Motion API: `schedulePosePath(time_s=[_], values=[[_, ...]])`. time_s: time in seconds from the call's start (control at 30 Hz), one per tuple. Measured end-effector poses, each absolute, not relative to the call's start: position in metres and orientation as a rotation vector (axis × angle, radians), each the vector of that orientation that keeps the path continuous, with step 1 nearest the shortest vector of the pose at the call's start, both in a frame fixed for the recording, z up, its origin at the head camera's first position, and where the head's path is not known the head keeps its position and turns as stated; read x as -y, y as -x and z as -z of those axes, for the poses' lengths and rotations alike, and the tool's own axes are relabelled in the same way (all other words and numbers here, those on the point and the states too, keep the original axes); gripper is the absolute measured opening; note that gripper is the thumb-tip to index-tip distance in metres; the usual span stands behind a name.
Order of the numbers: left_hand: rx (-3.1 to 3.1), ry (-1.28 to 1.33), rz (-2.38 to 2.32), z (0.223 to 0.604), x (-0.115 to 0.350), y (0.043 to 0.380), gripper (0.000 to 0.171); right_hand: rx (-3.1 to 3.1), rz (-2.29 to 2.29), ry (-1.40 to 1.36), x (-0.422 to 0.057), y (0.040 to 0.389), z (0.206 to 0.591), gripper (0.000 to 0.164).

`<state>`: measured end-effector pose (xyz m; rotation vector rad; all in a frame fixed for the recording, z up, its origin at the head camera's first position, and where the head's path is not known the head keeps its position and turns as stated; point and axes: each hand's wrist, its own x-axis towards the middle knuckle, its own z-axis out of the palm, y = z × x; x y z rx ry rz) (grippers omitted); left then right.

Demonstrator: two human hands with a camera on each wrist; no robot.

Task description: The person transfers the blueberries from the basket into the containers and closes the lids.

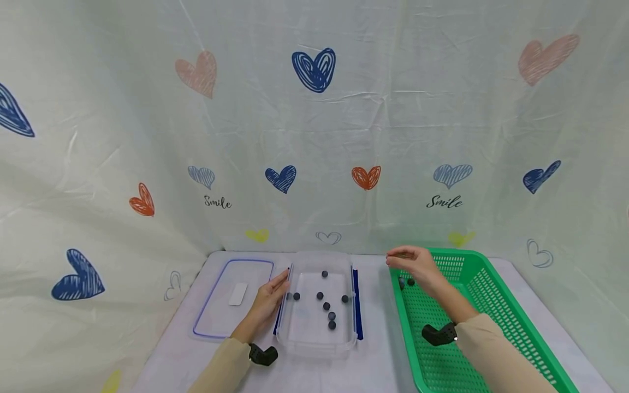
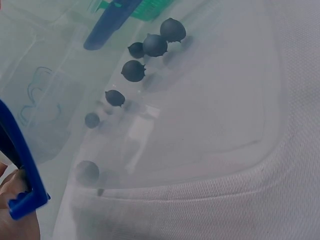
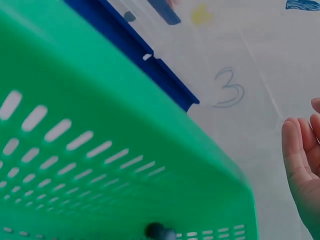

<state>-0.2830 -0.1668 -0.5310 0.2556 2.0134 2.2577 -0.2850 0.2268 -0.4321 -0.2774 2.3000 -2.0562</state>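
Note:
A clear plastic container with blue side clips stands in the middle of the table, several blueberries scattered over its floor. My left hand lies along the container's left wall, fingers extended. In the left wrist view, part of that hand shows behind a blue clip, and blueberries show through the clear wall. Over the far-left corner of a green basket hovers my right hand, its fingers nearly straight and nothing visible between them. Dark blueberries sit below in that basket corner.
Left of the container lies a clear lid with a blue seal and a white label. A white cloth covers the table. Behind it hangs a pale curtain printed with hearts.

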Motion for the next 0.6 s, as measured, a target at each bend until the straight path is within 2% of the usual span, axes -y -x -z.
schedulePosePath(time_s=[0.6], values=[[-1.982,-0.258,-2.286,0.531,0.166,0.283,0.050,-2.447,2.005,0.178,-0.268,0.282,0.458,0.042]])
